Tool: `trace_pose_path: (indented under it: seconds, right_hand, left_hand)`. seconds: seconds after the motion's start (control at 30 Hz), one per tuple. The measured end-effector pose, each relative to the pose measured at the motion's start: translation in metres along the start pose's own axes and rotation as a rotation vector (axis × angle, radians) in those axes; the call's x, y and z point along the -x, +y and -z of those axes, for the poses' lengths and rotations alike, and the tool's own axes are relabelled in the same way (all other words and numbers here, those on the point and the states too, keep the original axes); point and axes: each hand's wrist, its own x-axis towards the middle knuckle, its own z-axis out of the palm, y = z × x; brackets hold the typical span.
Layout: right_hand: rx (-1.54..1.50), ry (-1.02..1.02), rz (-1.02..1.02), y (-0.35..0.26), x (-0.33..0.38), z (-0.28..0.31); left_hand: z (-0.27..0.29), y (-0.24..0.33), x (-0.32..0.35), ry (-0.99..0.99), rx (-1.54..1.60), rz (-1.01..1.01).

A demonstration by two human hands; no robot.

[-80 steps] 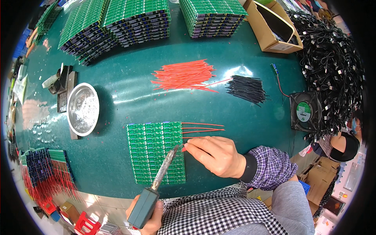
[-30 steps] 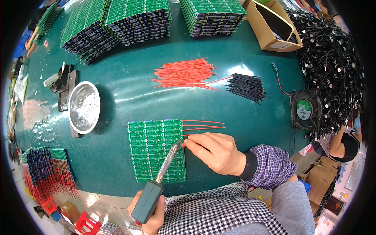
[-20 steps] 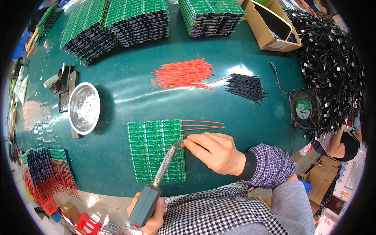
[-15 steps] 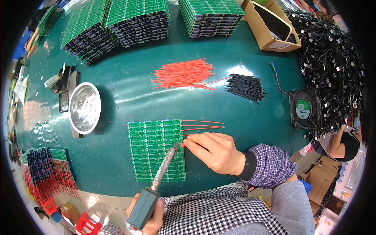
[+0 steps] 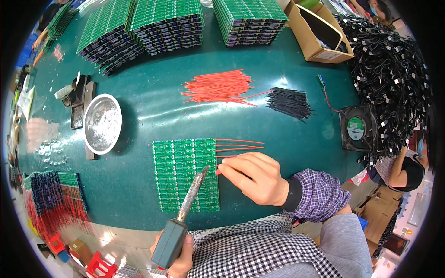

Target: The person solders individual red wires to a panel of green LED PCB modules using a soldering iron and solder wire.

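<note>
My left hand (image 5: pixel 183 260) is wrapped round the blocky grey-green handle of a soldering iron (image 5: pixel 190 198). The iron's dark tip is over the right part of a green circuit board panel (image 5: pixel 183 178); whether it touches cannot be seen. Just off the panel's right edge, my right hand (image 5: pixel 260 180) is closed in a pinch on red wire (image 5: pixel 218 171), with a short red end showing at the fingertips. Above that hand, several red wires (image 5: pixel 241 148) stick out rightward from the panel's edge. The rest of the pinched wire is hidden by my fingers.
Beyond lie red wires (image 5: pixel 218 86) and black wires (image 5: pixel 290 103). A white-rimmed bowl (image 5: pixel 103 124) stands left, wired boards (image 5: pixel 58 194) at the lower left. Stacked panels (image 5: pixel 167 21) and a cardboard box (image 5: pixel 320 32) are at the back; a fan (image 5: pixel 358 128) and black cables (image 5: pixel 389 78) are right.
The iron's tip has drawn slightly left, away from the panel's right edge and my right fingertips. My right hand keeps its pinch beside the edge. The whole view has shifted a little.
</note>
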Motion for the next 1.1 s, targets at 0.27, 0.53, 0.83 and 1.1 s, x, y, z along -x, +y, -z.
trace_pose_path:
  seconds: [0.27, 0.53, 0.83, 1.1]
  right_hand:
    - [-0.073, 0.037, 0.049, -0.003, 0.006, -0.001]
    - [-0.023, -0.047, -0.025, 0.001, 0.009, -0.004]
    - [0.008, -0.053, -0.054, 0.0, 0.006, -0.004]
    - [0.014, -0.057, -0.052, 0.001, 0.008, -0.004]
  left_hand:
    - [0.003, 0.008, -0.011, -0.154, -0.087, -0.115]
    - [-0.007, 0.011, -0.009, -0.06, 0.015, 0.077]
    - [-0.01, 0.019, -0.02, -0.118, -0.056, -0.044]
    - [-0.013, 0.025, -0.027, -0.206, -0.085, -0.096]
